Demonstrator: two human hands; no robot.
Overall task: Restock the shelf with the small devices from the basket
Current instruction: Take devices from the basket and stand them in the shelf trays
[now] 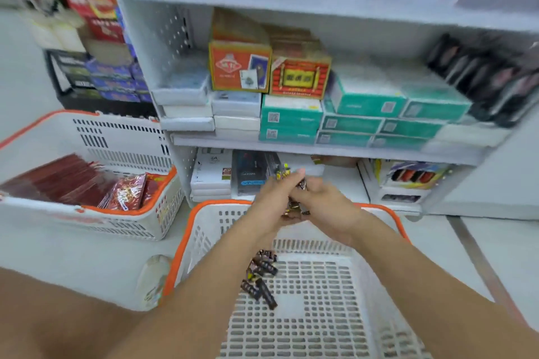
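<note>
A white basket with an orange rim stands on the floor in front of me. Several small dark devices lie on its perforated bottom at the left. My left hand and my right hand meet above the basket's far edge, and together they hold a bunch of the small dark devices between them. The hands are just in front of the bottom shelf, where dark and white boxes stand at the left.
A second white and orange basket with red packets stands at the left. The middle shelf carries teal boxes, white boxes and red-orange card boxes. My knee fills the lower left. The floor is pale grey.
</note>
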